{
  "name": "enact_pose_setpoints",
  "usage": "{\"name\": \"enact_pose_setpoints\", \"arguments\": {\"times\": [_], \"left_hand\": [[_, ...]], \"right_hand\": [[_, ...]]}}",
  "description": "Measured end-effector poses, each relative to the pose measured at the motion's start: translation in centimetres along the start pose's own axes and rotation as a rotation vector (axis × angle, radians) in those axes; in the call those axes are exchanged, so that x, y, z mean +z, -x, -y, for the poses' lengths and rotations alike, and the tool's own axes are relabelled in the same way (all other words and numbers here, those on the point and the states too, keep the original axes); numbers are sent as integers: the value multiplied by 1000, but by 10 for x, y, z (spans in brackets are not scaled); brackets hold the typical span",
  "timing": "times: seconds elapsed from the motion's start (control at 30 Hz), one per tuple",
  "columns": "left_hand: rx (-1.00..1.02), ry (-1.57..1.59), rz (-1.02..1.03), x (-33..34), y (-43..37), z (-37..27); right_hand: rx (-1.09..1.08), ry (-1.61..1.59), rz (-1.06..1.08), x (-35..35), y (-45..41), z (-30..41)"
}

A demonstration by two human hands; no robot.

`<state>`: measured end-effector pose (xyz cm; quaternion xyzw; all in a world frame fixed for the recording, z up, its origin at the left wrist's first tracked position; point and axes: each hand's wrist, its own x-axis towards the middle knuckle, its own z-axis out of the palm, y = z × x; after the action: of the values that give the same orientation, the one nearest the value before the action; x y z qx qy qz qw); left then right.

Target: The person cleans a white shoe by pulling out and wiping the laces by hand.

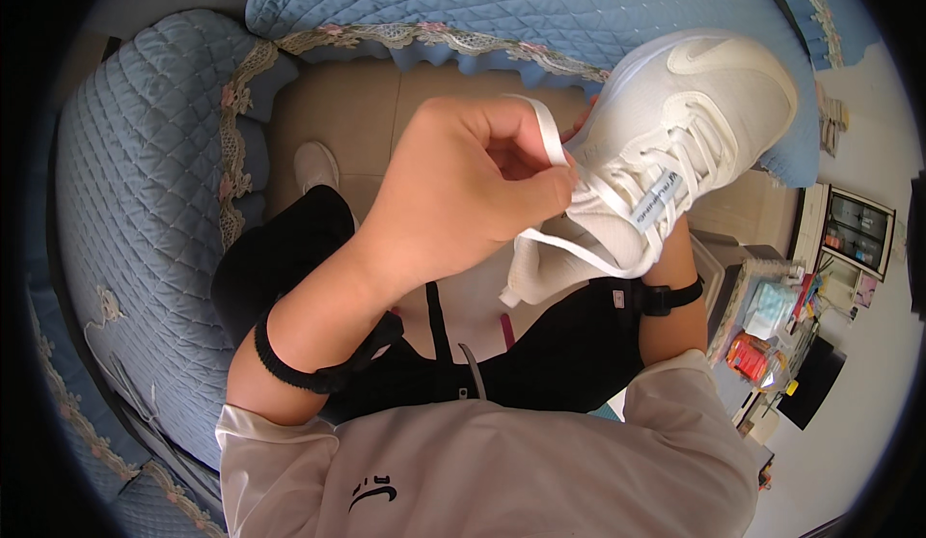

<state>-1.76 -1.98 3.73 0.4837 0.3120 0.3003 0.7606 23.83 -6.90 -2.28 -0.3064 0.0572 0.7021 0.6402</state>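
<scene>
A white lace-up sports shoe (731, 96) is held up before me, its toe towards the upper right and its opening facing me. My left hand (470, 183) pinches a white shoelace (548, 129) between thumb and fingers beside the shoe's collar; the lace loops up over the fingers. Another stretch of lace (571, 248) hangs slack across the shoe's opening. The lacing crosses the tongue, which has a grey tag (653, 199) bearing writing. My right hand (583, 117) supports the shoe from behind; only some fingertips show, with the rest hidden by the shoe.
Blue quilted sofa covers (434, 2) with lace trim run ahead and along the left (145, 154). Tiled floor (340, 111) lies between. A pale shoe (316, 165) is at my left foot. To the right, a cluttered table (759, 335) carries packages.
</scene>
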Motion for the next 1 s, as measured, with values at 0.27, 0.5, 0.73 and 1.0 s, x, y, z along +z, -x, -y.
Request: {"name": "enact_pose_setpoints", "arguments": {"times": [0.27, 0.5, 0.73, 1.0], "left_hand": [[-31, -151, -2, -4, -11, 4], [-217, 72, -64, -9, -13, 5], [-96, -166, -174, -3, -11, 0], [598, -676, -102, -6, -12, 8]], "right_hand": [[-272, 353, 518, -49, -22, 3], [-218, 318, 558, -36, -14, 6], [-155, 342, 651, -36, -14, 11], [-178, 352, 621, -38, -14, 10]]}}
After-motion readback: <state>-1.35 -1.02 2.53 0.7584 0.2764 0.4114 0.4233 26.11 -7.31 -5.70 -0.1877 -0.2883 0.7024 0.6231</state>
